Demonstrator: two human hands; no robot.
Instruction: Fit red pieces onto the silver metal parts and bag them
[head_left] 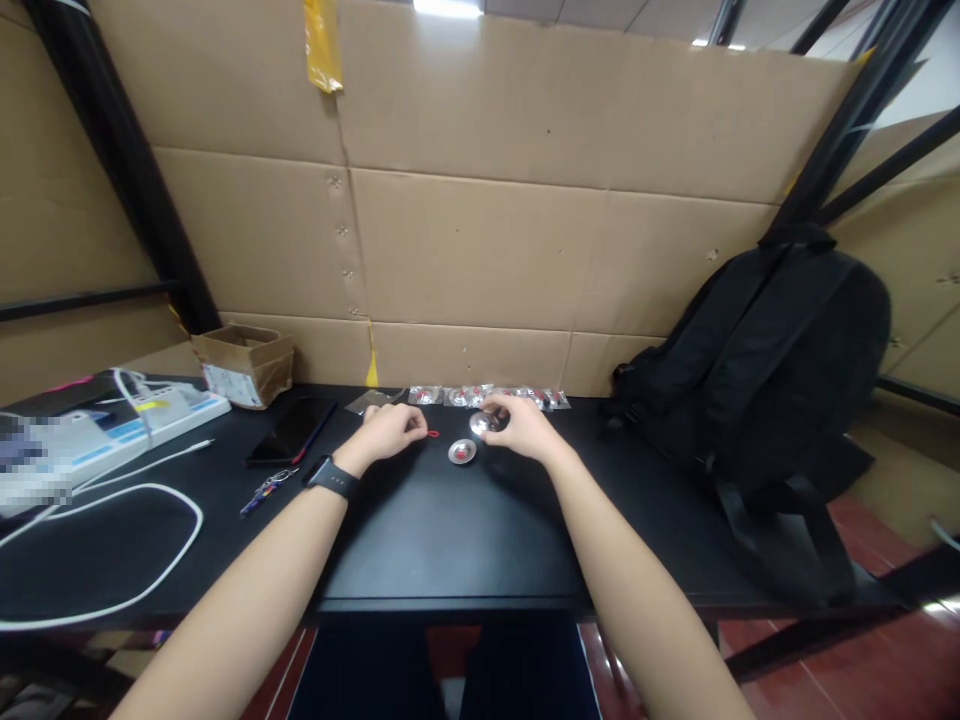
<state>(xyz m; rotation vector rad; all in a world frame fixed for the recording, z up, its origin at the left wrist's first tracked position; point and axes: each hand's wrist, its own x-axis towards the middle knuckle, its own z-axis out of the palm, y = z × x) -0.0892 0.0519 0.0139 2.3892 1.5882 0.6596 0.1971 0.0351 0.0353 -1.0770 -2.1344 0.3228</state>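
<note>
Between my hands, a round silver disc with a red centre lies on the black table. My right hand grips a second silver disc by its right side, just above and right of the first. My left hand is closed on a small red cord, whose loop sticks out to the right of the fingertips. Behind the hands, several wrapped packets with red marks lie in a row along the cardboard wall. A clear plastic bag sits beyond my left hand.
At the left are a white power strip with cables, a small cardboard box, a dark phone and keys. A black backpack stands at the right. Cardboard panels close off the back.
</note>
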